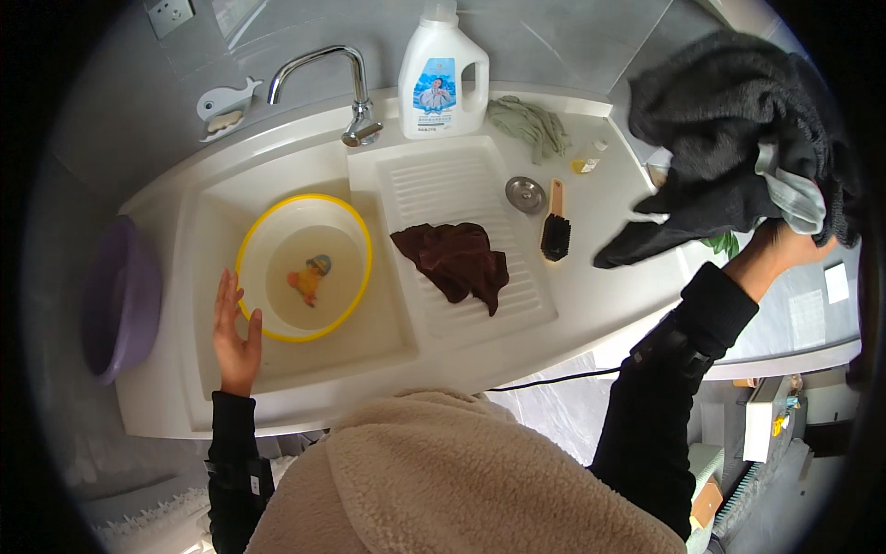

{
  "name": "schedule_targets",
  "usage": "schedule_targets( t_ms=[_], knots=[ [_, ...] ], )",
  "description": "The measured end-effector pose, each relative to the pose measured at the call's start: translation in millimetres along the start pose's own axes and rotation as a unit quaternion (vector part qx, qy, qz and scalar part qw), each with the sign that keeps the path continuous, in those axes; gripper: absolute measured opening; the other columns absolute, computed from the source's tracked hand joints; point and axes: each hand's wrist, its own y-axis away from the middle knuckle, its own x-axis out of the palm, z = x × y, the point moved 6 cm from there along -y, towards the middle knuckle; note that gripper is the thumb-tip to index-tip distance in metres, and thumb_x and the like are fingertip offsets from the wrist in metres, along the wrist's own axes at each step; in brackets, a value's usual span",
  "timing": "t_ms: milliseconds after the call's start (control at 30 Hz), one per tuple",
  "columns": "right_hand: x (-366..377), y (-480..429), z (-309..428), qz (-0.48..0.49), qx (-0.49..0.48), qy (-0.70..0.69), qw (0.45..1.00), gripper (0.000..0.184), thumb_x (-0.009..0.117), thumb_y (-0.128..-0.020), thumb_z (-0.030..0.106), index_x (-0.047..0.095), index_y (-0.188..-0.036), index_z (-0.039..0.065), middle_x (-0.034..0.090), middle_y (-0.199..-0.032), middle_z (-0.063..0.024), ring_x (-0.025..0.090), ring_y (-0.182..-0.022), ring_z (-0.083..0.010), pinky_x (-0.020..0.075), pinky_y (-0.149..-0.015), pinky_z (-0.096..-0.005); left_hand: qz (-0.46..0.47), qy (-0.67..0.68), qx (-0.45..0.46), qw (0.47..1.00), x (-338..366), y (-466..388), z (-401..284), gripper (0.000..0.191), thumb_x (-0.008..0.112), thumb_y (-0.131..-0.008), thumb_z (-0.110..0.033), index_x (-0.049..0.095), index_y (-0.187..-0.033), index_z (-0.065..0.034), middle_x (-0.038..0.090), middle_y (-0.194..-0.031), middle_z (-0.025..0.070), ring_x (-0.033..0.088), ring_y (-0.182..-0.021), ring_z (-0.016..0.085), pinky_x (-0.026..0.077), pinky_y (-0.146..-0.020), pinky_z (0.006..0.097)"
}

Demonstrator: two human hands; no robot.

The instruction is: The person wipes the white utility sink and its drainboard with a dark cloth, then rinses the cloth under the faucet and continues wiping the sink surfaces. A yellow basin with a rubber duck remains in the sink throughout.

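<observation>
My right hand [789, 242] grips a bundle of dark cloth [720, 124], raised over the right end of the counter. A pale grey-green piece [796, 197] shows against the bundle just above my fingers. On the left, my left hand [235, 329] is spread with nothing in it, beside the yellow rim of a white basin [363, 284]; whether it touches the rim I cannot tell. The basin stands in the sink and holds cloudy water with a yellow toy duck [309, 278] in a blue cap. A dark brown cloth [457, 262] lies crumpled on the ribbed washboard [443, 183].
A chrome faucet [360, 83] rises behind the sink [384, 346]. Along the back stand a white detergent jug [439, 83] and a green cloth [529, 128]. A small bottle [588, 158], metal sink strainer [525, 194] and wooden-handled brush [556, 225] lie right. A purple basin [121, 298] leans left.
</observation>
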Motion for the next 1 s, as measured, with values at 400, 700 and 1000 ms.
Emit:
schedule_targets(
  t_ms=[400,700,1000],
  knots=[
    [-3.9,218.9,-161.2,0.281,0.054,0.448,0.847,0.088,0.083,-0.074,0.033,0.044,-0.147,0.003,0.055,-0.137,-0.0283,0.053,-0.125,-0.0458,0.042,-0.107,-0.052,0.053,-0.015,0.011,0.998,31.4,-10.1,-12.6,0.073,0.062,-0.089,0.007,0.036,-0.156,-0.0082,0.041,-0.159,0.0161,0.055,-0.132,0.034,0.048,-0.106,0.0428],
    [106.4,343.9,-51.0,0.543,0.247,0.376,0.709,0.106,0.083,-0.073,0.042,0.028,-0.157,0.008,0.058,-0.128,-0.03,0.06,-0.116,-0.0447,0.0508,-0.095,-0.0509,0.049,-0.04,-0.022,0.998,23.7,6.8,1.1,0.075,0.063,-0.089,0.007,0.035,-0.156,-0.0078,0.041,-0.158,0.0165,0.056,-0.131,0.035,0.049,-0.107,0.0431],
    [40.0,296.1,-156.7,0.446,0.246,0.552,0.66,0.07,0.076,-0.078,0.021,0.046,-0.139,0.006,0.065,-0.119,-0.027,0.062,-0.113,-0.0424,0.0503,-0.095,-0.0507,0.023,-0.034,-0.043,0.998,15.5,21.4,20.1,0.075,0.063,-0.088,0.007,0.036,-0.156,-0.0082,0.043,-0.157,0.0165,0.06,-0.125,0.035,0.051,-0.103,0.0428]
  ],
)
